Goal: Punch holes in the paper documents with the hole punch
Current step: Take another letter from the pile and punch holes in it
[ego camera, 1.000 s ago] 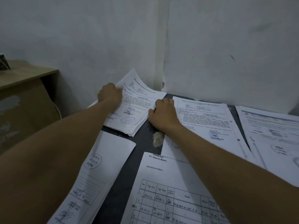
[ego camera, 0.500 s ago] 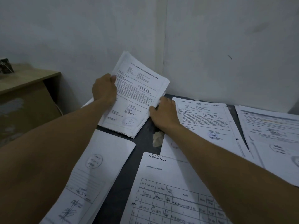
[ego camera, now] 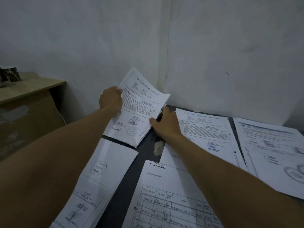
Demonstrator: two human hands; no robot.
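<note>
Lifted further since earlier, the stack (ego camera: 139, 109) tilts up at the desk's (ego camera: 146, 145) far corner, its long axis pointing away toward the wall. Left hand (ego camera: 111, 99) grips its left edge; right hand (ego camera: 166, 124) curls on its right edge.

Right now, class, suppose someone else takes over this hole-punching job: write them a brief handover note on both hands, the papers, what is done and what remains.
Left hand grips the left edge of the paper stack, which is tilted up at the far corner of the dark table.
Right hand pinches the stack's right edge.
Other documents lie flat: a punched sheet to the right, a table form nearest.
No hole punch is in view.
Done: that sheet shows holes.
Left: find the punch, punch the held stack.
</note>
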